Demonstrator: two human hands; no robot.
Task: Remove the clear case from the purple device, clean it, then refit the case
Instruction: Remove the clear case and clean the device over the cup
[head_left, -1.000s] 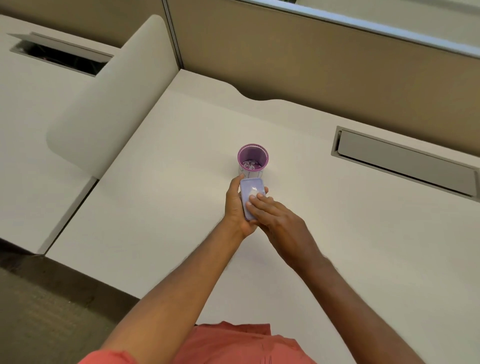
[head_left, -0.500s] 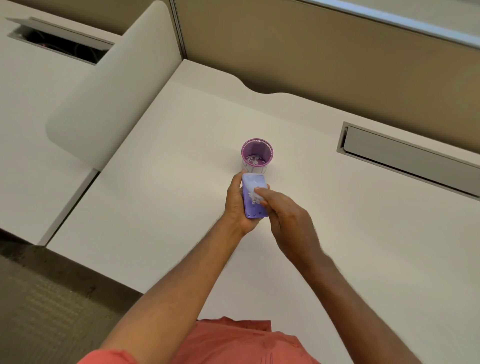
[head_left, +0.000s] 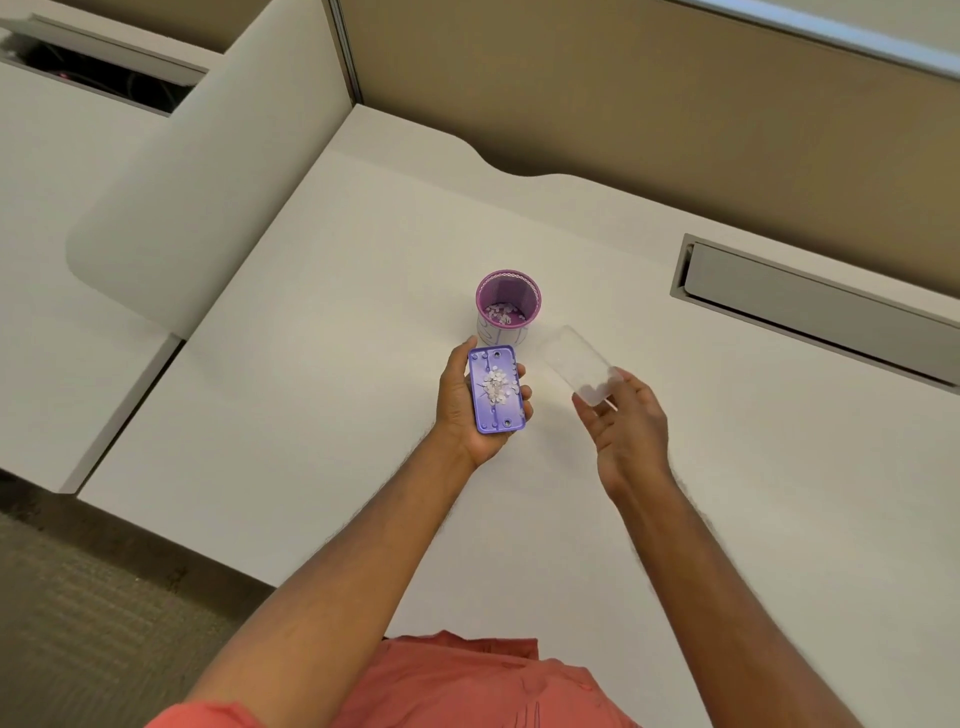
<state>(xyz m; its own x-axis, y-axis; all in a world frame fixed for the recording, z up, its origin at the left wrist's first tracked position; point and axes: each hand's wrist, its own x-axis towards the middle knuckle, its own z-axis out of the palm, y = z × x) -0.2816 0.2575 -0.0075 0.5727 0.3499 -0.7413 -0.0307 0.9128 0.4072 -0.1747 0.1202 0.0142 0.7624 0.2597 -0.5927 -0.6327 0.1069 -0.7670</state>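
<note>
Clear case (head_left: 575, 364) (edges barely visible) off purple device (head_left: 496, 389), hands apart

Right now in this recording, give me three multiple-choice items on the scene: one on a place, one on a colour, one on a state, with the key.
1. Where is the clear case?
A. On the purple device
B. In the right hand, apart from the device
C. Inside the cup

2. What colour is the rim of the mesh cup?
A. Green
B. Black
C. Purple

3. What lies on the purple device in the left hand?
A. Small pale paper dots
B. Nothing
C. A cloth

Key: 1 B, the right hand pinches the case by one end, off to the side of the device. 2 C, the rim shows purple. 3 A, a cluster of pale dots sits on the device's exposed face.
</note>
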